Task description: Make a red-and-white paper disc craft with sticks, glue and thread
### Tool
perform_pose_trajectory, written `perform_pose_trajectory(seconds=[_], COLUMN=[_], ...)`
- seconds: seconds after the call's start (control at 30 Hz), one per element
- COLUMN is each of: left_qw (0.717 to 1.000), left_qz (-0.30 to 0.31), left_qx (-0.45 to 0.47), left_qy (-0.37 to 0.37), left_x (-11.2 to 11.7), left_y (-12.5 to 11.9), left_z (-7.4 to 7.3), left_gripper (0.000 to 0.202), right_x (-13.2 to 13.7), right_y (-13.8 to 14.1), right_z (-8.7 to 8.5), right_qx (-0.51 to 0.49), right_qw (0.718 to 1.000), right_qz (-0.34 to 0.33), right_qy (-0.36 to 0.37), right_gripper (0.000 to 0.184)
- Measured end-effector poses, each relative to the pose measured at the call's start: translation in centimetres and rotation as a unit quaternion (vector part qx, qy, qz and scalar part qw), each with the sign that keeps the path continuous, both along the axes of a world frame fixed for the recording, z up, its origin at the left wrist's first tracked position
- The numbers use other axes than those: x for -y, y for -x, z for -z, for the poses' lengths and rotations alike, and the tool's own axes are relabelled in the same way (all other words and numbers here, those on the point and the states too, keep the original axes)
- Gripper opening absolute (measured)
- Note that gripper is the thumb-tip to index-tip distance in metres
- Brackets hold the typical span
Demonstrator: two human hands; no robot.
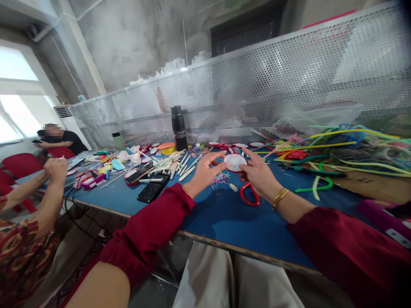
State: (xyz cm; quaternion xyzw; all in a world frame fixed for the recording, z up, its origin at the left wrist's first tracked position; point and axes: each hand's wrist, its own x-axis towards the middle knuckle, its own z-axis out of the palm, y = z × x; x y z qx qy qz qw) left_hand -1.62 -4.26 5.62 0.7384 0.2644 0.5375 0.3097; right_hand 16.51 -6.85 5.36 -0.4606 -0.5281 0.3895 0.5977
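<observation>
Between my two hands, above the blue table, is a small round white disc with a red rim point(235, 162). The fingers of my left hand point(205, 171) pinch its left edge. At the disc's right edge, my right hand point(257, 171) grips it between thumb and fingers. Just below my right hand lies the red handle of a pair of scissors point(249, 194), whose blades I cannot see. Thin coloured strings point(220, 182) rest on the table under the disc, beside a small white piece point(233, 187).
A black phone point(152, 190) and a pile of pale sticks point(175, 162) lie to the left. Behind them stands a black flask point(179, 128). Coloured cords point(340, 145) are heaped at right. A co-worker's hands point(57, 169) are at far left. A perforated metal screen point(272, 85) borders the table.
</observation>
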Motion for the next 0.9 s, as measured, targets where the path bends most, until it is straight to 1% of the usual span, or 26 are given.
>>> perform_pose_trajectory(seconds=[0.03,0.07,0.13,0.17,0.23,0.3,0.33,0.37,0.43,0.53,0.6,0.7,0.8,0.9], left_qw=[1.0,0.999,0.998,0.998,0.998,0.998,0.998,0.998,0.997,0.995,0.993,0.995,0.996,0.996], left_qz=[-0.013,-0.026,-0.039,-0.036,-0.009,0.019,0.025,0.025,0.01,-0.006,-0.001,-0.004,-0.031,-0.027], left_qx=[0.011,0.017,0.02,0.018,0.01,-0.003,-0.013,-0.023,-0.03,-0.006,0.016,0.04,0.061,0.065], left_qy=[0.006,0.013,0.038,0.051,0.065,0.059,0.054,0.053,0.066,0.104,0.115,0.092,0.052,0.057], left_x=[-0.2,-0.3,-0.8,-1.0,-1.4,-1.6,-1.6,-1.6,-1.4,-1.2,-1.1,-1.1,-1.3,-1.5], left_y=[0.0,0.1,0.2,0.2,0.3,0.3,0.3,0.3,0.2,0.1,0.0,0.2,0.4,0.5], left_z=[0.1,0.3,0.4,0.5,0.6,0.7,0.7,0.7,0.7,0.7,0.6,0.5,0.4,0.4], left_gripper=[0.052,0.056,0.055,0.052,0.046,0.044,0.042,0.04,0.037,0.036,0.037,0.035,0.028,0.026], right_x=[-0.2,-0.3,-0.5,-0.4,-0.2,0.0,0.2,0.2,0.3,0.0,-0.2,-0.5,-0.5,-0.4], right_y=[-0.2,-0.3,-0.6,-0.7,-0.8,-0.8,-0.8,-0.8,-0.8,-0.8,-0.7,-0.6,-0.5,-0.4], right_z=[0.2,0.3,0.6,0.6,0.5,0.3,0.2,0.1,0.0,0.1,0.3,0.5,0.6,0.7], right_qx=[0.043,0.092,0.193,0.236,0.296,0.323,0.327,0.321,0.285,0.201,0.153,0.095,0.071,0.066], right_qw=[0.999,0.994,0.973,0.959,0.931,0.917,0.916,0.92,0.94,0.974,0.986,0.995,0.997,0.998], right_qz=[0.013,0.025,0.052,0.063,0.076,0.08,0.078,0.074,0.056,0.026,0.013,0.0,-0.007,-0.01], right_qy=[-0.024,-0.05,-0.112,-0.145,-0.198,-0.22,-0.22,-0.214,-0.18,-0.1,-0.057,-0.029,-0.014,0.0], right_gripper=[0.079,0.081,0.075,0.071,0.063,0.06,0.06,0.06,0.055,0.039,0.033,0.033,0.032,0.03])
